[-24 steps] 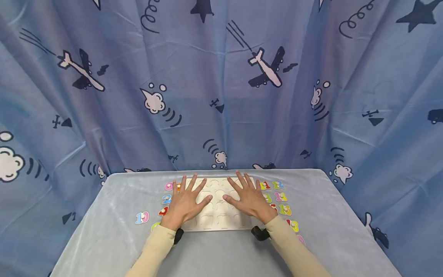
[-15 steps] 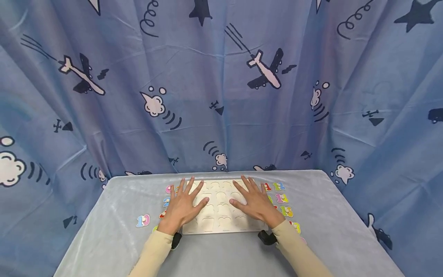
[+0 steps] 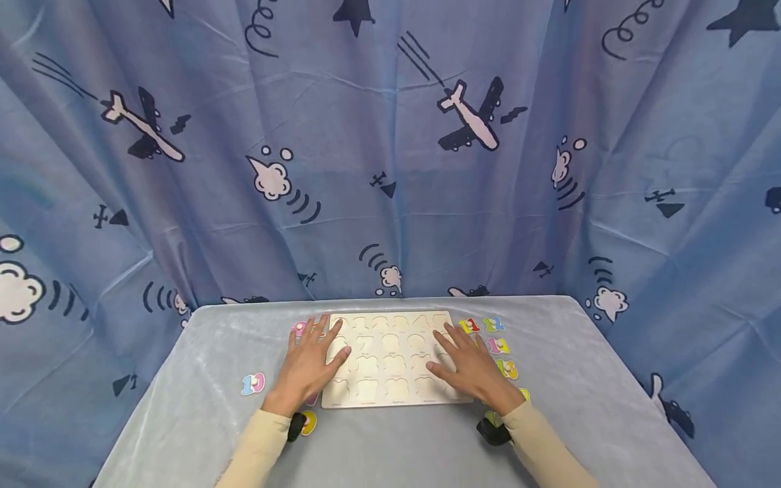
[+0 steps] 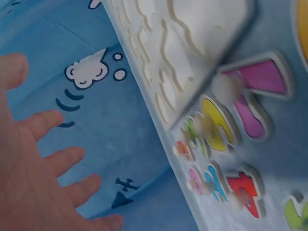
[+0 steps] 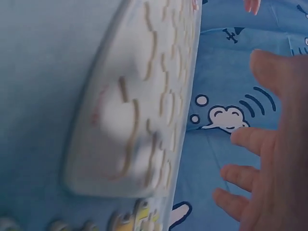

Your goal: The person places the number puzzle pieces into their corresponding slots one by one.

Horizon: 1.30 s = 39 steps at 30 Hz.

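Observation:
A pale wooden puzzle board [image 3: 396, 374] with number-shaped recesses lies on the table, also visible in the left wrist view. My left hand [image 3: 307, 366] is spread over its left edge, holding nothing. Over the right edge my right hand [image 3: 476, 369] is spread too, its fingers relaxed and holding nothing. Knobbed number pieces lie on both sides of the board. Among those at the left are a purple 7 [image 4: 264, 77], a red 4 [image 4: 244, 190] and a yellow piece [image 4: 216, 122]. The hands partly hide several pieces.
A blue-and-pink 10 [image 3: 253, 383] lies apart at the far left. Near the right hand are an 11 [image 3: 469, 326], a 12 [image 3: 493, 324] and several more pieces. A grey cloth covers the table [image 3: 390, 451]; a blue patterned curtain [image 3: 342, 203] hangs behind it.
Both hands have moved apart, the left toward the left and the right toward the right. More of the board now shows between them. The board and pieces have stayed in place.

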{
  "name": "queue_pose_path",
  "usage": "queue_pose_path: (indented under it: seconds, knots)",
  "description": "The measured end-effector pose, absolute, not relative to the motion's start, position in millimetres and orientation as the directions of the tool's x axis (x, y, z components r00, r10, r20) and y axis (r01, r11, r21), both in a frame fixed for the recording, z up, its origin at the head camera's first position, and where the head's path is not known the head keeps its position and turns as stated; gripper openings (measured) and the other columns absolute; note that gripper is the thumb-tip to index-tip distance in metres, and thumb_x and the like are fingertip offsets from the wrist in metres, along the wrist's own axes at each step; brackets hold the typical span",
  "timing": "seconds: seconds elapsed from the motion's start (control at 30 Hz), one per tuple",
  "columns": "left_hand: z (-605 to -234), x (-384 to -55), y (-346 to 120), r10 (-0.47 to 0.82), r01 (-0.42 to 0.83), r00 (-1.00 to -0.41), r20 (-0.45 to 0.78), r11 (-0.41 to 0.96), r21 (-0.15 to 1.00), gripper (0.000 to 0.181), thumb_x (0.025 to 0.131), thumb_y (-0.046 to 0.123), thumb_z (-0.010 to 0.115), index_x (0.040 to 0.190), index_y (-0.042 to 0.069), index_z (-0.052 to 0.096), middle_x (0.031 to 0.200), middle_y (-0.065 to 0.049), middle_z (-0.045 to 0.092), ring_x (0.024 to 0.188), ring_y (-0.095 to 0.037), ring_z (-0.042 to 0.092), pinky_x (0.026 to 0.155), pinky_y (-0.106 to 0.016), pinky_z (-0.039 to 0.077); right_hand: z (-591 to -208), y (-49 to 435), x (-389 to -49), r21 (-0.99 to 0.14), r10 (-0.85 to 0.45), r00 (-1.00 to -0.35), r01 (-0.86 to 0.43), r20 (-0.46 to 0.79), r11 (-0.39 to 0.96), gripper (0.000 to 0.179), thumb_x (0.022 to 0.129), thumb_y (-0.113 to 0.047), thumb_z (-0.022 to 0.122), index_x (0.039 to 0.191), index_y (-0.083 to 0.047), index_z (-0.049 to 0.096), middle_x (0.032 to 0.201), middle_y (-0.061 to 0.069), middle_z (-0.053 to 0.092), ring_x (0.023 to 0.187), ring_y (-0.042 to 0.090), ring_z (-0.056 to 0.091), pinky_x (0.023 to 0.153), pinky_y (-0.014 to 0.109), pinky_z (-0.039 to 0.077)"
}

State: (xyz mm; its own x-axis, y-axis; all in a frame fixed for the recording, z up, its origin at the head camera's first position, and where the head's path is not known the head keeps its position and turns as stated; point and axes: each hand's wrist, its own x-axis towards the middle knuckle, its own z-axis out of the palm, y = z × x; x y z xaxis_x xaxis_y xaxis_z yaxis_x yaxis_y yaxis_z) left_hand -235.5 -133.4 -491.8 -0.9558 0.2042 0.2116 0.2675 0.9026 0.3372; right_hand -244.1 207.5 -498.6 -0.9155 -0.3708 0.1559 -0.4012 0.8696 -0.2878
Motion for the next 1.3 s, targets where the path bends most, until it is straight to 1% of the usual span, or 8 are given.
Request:
queue_pose_path:
  seconds: [0.17,0.33,0.43,0.53,0.8,0.9,1.07,1.3]
  knots:
    - [-493,-236,-146,0.182,0.268,-0.949,0.258,0.896,0.353,0.057,0.096,0.042,0.059,0.145,0.016,0.049,0.155,-0.016,0.038,0.145,-0.040,0.032,0.112,-0.064,0.026,-503,217,-235,-0.277,-0.387,-0.911,-0.413,0.145,0.868,0.076,0.091,-0.059,0.058,0.147,-0.009,0.046,0.154,0.017,0.039,0.138,0.041,0.042,0.106,0.062,0.036]
    - [-496,-239,-156,0.144,0.248,-0.956,0.257,0.865,0.437,0.052,0.095,0.029,0.063,0.140,0.007,0.052,0.145,-0.019,0.050,0.135,-0.039,0.046,0.108,-0.057,0.037,-507,225,-227,-0.248,-0.359,-0.925,-0.380,0.126,0.891,0.076,0.087,-0.057,0.065,0.143,-0.008,0.051,0.151,0.014,0.044,0.136,0.040,0.044,0.104,0.065,0.035]
    - [-498,-239,-161,0.116,0.207,-0.971,0.211,0.851,0.483,0.050,0.095,0.028,0.062,0.139,0.005,0.053,0.143,-0.019,0.052,0.132,-0.040,0.048,0.106,-0.056,0.039,-510,227,-223,-0.228,-0.334,-0.935,-0.353,0.115,0.908,0.075,0.084,-0.055,0.068,0.140,-0.008,0.054,0.149,0.013,0.048,0.135,0.039,0.044,0.102,0.065,0.035]
    - [-499,-240,-165,0.100,0.183,-0.977,0.186,0.843,0.507,0.050,0.095,0.028,0.061,0.139,0.004,0.053,0.143,-0.020,0.052,0.133,-0.041,0.048,0.107,-0.057,0.039,-513,230,-221,-0.201,-0.329,-0.937,-0.347,0.116,0.916,0.073,0.082,-0.054,0.071,0.137,-0.008,0.057,0.145,0.012,0.052,0.132,0.037,0.047,0.098,0.062,0.038]
    - [-498,-251,-173,0.112,0.211,-0.972,0.208,0.809,0.548,0.048,0.095,0.019,0.063,0.138,0.004,0.053,0.139,-0.021,0.054,0.128,-0.041,0.052,0.105,-0.055,0.041,-518,236,-216,-0.117,-0.346,-0.929,-0.361,0.133,0.925,0.068,0.078,-0.054,0.076,0.127,-0.008,0.065,0.133,0.009,0.062,0.121,0.032,0.055,0.091,0.057,0.043]
    - [-500,-260,-179,0.079,0.179,-0.979,0.189,0.777,0.604,0.046,0.095,0.019,0.063,0.138,0.005,0.054,0.138,-0.021,0.056,0.127,-0.040,0.053,0.104,-0.054,0.042,-518,237,-216,-0.109,-0.346,-0.931,-0.358,0.115,0.927,0.070,0.075,-0.054,0.078,0.126,-0.008,0.065,0.133,0.009,0.062,0.121,0.033,0.055,0.091,0.058,0.043]
    - [-505,-273,-189,0.011,0.126,-0.986,0.169,0.718,0.685,0.043,0.094,0.018,0.063,0.133,0.001,0.058,0.129,-0.023,0.061,0.121,-0.039,0.058,0.101,-0.053,0.044,-519,237,-216,-0.102,-0.345,-0.933,-0.355,0.098,0.929,0.069,0.073,-0.053,0.080,0.124,-0.008,0.066,0.133,0.009,0.061,0.122,0.032,0.054,0.092,0.057,0.043]
    - [-509,-288,-198,-0.053,0.057,-0.990,0.134,0.709,0.703,0.039,0.095,0.017,0.061,0.129,-0.002,0.060,0.123,-0.023,0.064,0.114,-0.036,0.060,0.099,-0.051,0.045,-522,238,-219,-0.123,-0.307,-0.945,-0.320,0.112,0.939,0.066,0.073,-0.048,0.082,0.122,-0.007,0.068,0.130,0.008,0.063,0.117,0.030,0.056,0.091,0.054,0.044]
